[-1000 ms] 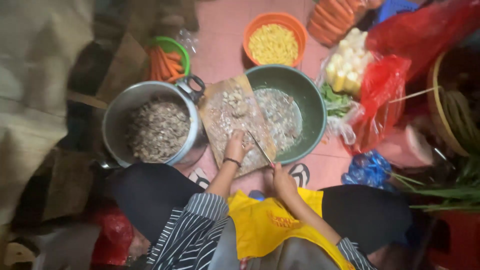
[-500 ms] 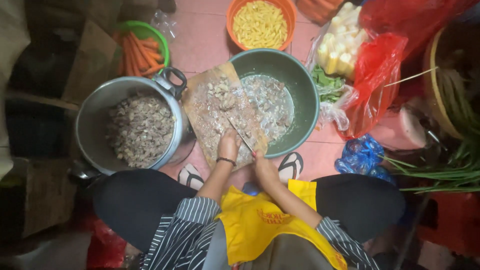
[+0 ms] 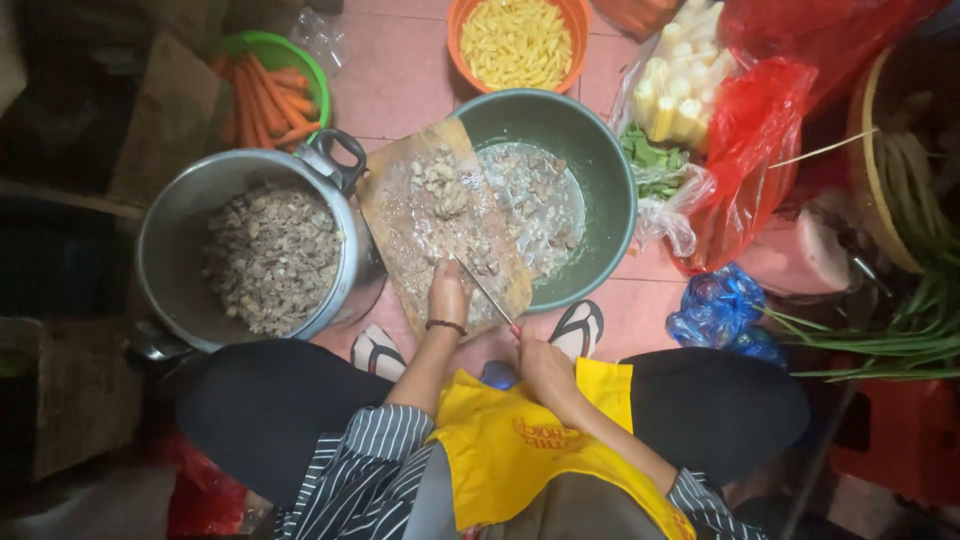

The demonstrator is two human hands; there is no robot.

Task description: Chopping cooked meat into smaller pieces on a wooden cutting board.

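Pink tiled floor (image 3: 400, 90), crowded with vessels. Centre: wooden board (image 3: 420, 215) tilted across a green basin (image 3: 600, 160), chopped pale meat (image 3: 440, 185) on the board and in the basin. Left hand (image 3: 449, 295), black wristband, pressed on the board's near end, fingers curled down on the meat. Right hand (image 3: 540, 355) clenched round a knife (image 3: 485, 290), blade slanting up-left over the board beside the left hand. Left of board: steel pot (image 3: 170, 220) full of chopped meat. Behind: green bowl of carrots (image 3: 270, 90), orange bowl (image 3: 458, 20) of yellow pieces. Right: red bags (image 3: 750, 150), blue bag (image 3: 720, 310), greens (image 3: 900, 340).
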